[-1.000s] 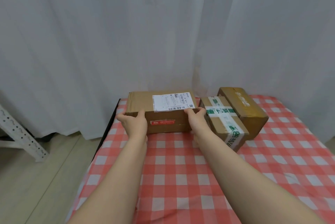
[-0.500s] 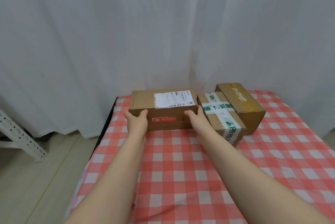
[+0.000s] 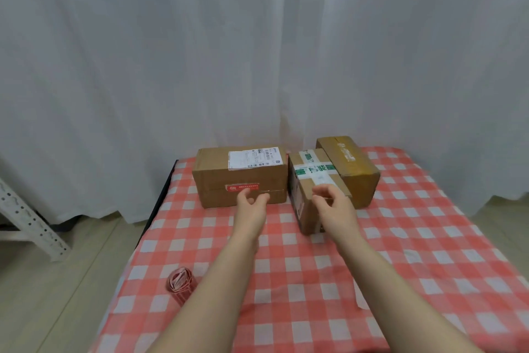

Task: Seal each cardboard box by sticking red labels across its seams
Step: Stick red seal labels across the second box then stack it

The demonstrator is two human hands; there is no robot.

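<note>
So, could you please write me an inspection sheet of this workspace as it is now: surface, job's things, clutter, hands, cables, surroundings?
Surface: red-and-white checked cloth covers the table.
Job's things: three cardboard boxes at the far edge. The left box has one red label on its front seam, the middle box has green-and-white tape, and the right box shows no red label. There is also a roll of red labels near the cloth's left edge.
Clutter: nothing seen.
Hands: left hand and right hand are loosely curled, both empty.
Cables: nothing seen.
Surroundings: white curtain, white metal rack, pale floor.
</note>
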